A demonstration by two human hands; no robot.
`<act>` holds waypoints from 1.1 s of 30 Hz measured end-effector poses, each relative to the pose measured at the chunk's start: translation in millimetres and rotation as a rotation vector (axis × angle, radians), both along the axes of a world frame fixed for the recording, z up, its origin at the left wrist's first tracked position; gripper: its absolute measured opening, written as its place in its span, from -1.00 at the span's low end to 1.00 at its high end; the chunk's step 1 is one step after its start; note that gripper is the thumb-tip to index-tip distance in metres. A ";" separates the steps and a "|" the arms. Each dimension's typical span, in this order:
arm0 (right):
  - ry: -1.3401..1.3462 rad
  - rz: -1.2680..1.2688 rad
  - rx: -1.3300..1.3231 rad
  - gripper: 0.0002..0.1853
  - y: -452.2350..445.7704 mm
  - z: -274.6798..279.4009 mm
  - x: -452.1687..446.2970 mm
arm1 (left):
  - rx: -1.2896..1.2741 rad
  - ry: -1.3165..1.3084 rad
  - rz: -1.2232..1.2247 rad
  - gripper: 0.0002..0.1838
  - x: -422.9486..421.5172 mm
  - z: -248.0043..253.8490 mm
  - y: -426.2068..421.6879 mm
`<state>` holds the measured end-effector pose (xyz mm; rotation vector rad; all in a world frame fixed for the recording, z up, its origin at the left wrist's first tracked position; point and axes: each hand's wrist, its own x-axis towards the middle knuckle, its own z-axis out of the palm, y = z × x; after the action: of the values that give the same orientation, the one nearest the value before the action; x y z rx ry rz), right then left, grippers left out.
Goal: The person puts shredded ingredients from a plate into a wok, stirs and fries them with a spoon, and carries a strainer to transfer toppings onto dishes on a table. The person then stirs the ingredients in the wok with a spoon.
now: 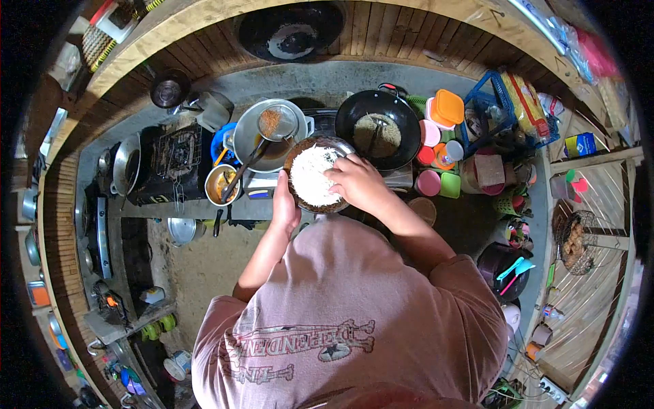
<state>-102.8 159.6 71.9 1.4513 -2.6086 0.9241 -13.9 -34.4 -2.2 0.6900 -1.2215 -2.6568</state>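
Observation:
My left hand (285, 204) grips the left side of a round brown bowl (321, 208) close in front of my chest. White, thin shreds (313, 174) are heaped inside it. From the right, my right hand (357, 180) reaches over the rim, its fingers bent into the shreds; the fingertips are partly hidden. Beyond the bowl stands a large metal pot (235, 140) of brownish liquid, with a strainer (276, 123) of orange-brown bits over it. To the right, a black wok (347, 112) holds pale brown crumbly food and a dark utensil.
A small pot (210, 187) with orange contents and a dark-handled utensil stands left of the bowl. Colourful plastic containers (449, 107) crowd the right counter beside a blue basket (487, 88). A blackened stove (174, 160) sits at the left.

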 end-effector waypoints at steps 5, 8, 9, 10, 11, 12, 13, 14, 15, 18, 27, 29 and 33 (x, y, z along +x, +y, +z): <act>-0.013 0.023 0.059 -0.77 2.0 -25.8 -5.0 | 0.047 -0.037 -0.030 -0.41 -2.3 -3.4 2.8; -0.118 -0.009 -0.096 -0.78 8.2 -24.8 -7.7 | 0.050 -0.042 -0.052 -0.40 -0.7 -6.3 3.9; -0.114 -0.018 -0.095 -0.78 9.4 -19.5 -5.7 | 0.047 -0.045 -0.059 -0.40 -1.2 -5.7 4.1; -0.089 -0.047 -0.107 -0.78 10.1 -10.4 0.1 | 0.044 -0.048 -0.064 -0.40 -1.9 -5.2 5.0; -0.067 -0.075 -0.119 -0.78 10.5 -5.6 3.6 | 0.038 -0.039 -0.067 -0.39 -2.2 -4.5 6.8; -0.066 -0.083 -0.118 -0.78 10.0 -7.9 3.2 | 0.039 -0.038 -0.074 -0.39 -3.7 -5.5 7.3; -0.001 -0.051 -0.084 -0.78 10.6 -13.3 2.8 | 0.038 -0.035 -0.073 -0.40 -5.5 -7.0 8.7; 0.063 -0.019 -0.051 -0.78 10.9 -18.8 3.2 | 0.037 -0.034 -0.072 -0.40 -6.4 -8.3 9.8; 0.067 -0.023 -0.039 -0.80 10.7 -23.0 1.8 | 0.035 -0.036 -0.080 -0.40 -6.8 -9.2 11.1; 0.025 -0.003 -0.072 -0.84 14.0 -26.4 -10.1 | 0.022 -0.068 -0.087 -0.40 -11.2 -9.9 15.6; -0.497 -0.120 -0.422 -0.86 25.8 -43.1 -49.1 | 0.046 -0.013 -0.088 -0.38 -41.4 -19.7 32.9; -0.812 -0.180 -0.464 -0.82 31.6 -43.3 -65.3 | 0.049 -0.033 -0.083 -0.38 -54.2 -4.0 48.4; -1.004 -0.150 -0.722 -0.83 54.2 -41.8 -107.7 | 0.067 0.003 -0.058 -0.41 -88.9 -18.5 66.8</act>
<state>-210.5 213.8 30.1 0.6433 -2.2367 2.6942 -102.8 32.4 -20.8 0.6706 -1.1738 -2.7560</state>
